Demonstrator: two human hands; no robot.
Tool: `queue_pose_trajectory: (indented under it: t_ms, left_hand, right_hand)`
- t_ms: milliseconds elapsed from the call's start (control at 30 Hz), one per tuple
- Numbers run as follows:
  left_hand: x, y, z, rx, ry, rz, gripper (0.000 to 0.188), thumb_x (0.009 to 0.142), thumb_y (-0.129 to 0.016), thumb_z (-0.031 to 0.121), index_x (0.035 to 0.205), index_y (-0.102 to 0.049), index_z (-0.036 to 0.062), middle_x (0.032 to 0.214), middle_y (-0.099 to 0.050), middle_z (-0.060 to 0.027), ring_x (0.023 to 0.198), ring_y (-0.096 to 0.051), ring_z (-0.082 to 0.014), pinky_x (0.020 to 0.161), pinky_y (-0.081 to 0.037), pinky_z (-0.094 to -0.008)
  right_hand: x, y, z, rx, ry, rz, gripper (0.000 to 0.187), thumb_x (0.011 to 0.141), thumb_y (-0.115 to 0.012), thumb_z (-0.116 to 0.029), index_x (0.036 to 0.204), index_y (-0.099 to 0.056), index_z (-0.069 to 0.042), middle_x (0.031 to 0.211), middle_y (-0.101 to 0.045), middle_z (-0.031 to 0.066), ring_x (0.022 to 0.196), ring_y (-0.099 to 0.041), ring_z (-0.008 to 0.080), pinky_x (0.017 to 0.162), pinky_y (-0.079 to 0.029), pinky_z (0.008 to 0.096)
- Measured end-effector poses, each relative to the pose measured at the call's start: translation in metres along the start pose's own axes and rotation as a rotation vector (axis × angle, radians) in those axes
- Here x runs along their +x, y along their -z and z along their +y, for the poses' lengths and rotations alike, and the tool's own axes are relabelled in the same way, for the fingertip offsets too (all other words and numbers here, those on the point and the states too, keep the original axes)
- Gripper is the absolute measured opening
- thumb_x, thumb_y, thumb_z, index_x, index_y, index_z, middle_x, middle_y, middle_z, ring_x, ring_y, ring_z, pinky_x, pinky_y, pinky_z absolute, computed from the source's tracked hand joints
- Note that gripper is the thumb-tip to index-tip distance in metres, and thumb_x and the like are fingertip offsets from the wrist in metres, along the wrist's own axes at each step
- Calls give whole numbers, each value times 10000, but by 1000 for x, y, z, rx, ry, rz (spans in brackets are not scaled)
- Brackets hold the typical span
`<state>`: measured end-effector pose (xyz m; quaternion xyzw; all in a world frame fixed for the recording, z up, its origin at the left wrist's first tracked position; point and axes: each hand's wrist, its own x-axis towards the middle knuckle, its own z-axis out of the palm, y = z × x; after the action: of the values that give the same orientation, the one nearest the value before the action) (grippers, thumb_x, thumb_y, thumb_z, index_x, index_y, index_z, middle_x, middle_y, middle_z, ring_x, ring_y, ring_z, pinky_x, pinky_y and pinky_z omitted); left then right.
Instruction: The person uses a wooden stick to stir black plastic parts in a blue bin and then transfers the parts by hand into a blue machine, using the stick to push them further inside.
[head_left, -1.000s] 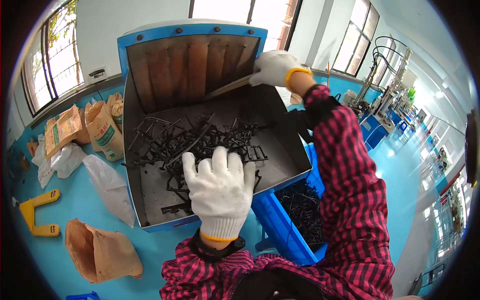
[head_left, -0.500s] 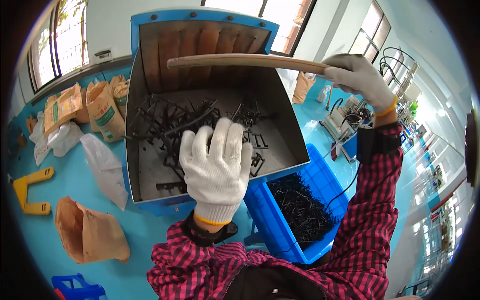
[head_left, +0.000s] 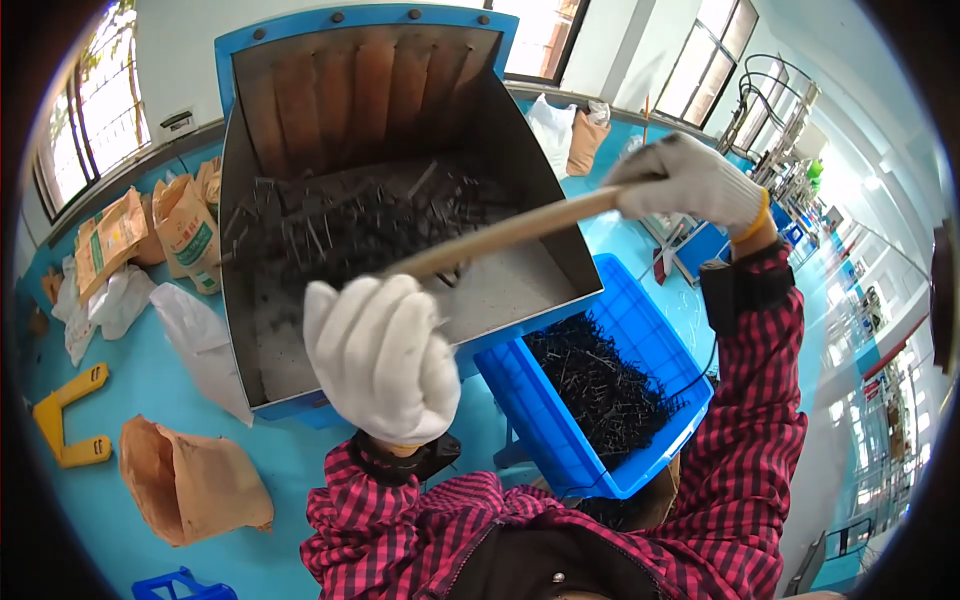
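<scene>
My right hand (head_left: 690,185), in a white knit glove, is closed round one end of a long wooden stick (head_left: 510,230). The stick slants down to the left across the grey inside of a blue metal hopper (head_left: 530,290). Its far end passes behind my left hand (head_left: 380,355), also gloved, at the hopper's front edge. The left fingers are curled in; whether they grip anything is hidden. Thin black plastic scraps (head_left: 340,225) lie heaped in the hopper's back and left, blurred by motion.
A blue plastic crate (head_left: 640,350) full of black scraps stands right of the hopper's front. On the left floor are an open brown paper sack (head_left: 200,480), a white bag (head_left: 200,340) and a yellow forked piece (head_left: 75,415). Several sacks (head_left: 185,225) line the wall.
The stick has swung from above the hopper down across it. My left hand has drawn back toward me and its fingers have curled. The black scraps have shifted.
</scene>
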<state>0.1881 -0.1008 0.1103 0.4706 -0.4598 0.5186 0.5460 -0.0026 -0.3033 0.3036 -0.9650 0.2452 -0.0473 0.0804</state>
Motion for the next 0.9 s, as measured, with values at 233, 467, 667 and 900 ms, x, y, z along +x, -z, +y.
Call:
queue_pose_trajectory:
  t_ms: [233, 467, 667, 900]
  left_hand:
    - [2, -15, 16, 90, 10, -435, 193, 858, -701, 252, 867, -717, 60, 696, -663, -70, 662, -637, -236, 727, -529, -371]
    - [-3, -22, 12, 297, 30, -455, 399, 859, -711, 301, 520, -633, 105, 429, -511, -59, 392, -515, -194, 458, -458, -304]
    - [4, -20, 17, 336, 13, -531, 467, 876, -691, 330, 484, -588, 98, 415, -502, -70, 368, -505, -200, 413, -426, -294]
    - [-3, -25, 10, 305, 24, -536, 494, 887, -673, 353, 475, -578, 99, 402, -491, -71, 343, -488, -204, 385, -405, -291]
  right_hand:
    - [35, -27, -18, -209, -55, 246, 495, 794, -686, -447, 1081, -746, -49, 1000, -721, 110, 902, -684, 244, 843, -537, 315]
    - [10, -14, -31, -310, 26, 290, 523, 800, -696, -497, 1085, -746, -60, 1021, -723, 108, 918, -691, 233, 872, -539, 333]
    - [-8, -14, -33, -58, 200, 319, 529, 820, -681, -516, 1108, -738, -76, 1012, -721, 105, 894, -690, 256, 854, -540, 353]
    - [32, -68, -69, -376, -5, 475, 407, 838, -677, -456, 1067, -758, -130, 925, -700, 139, 809, -669, 301, 792, -540, 368]
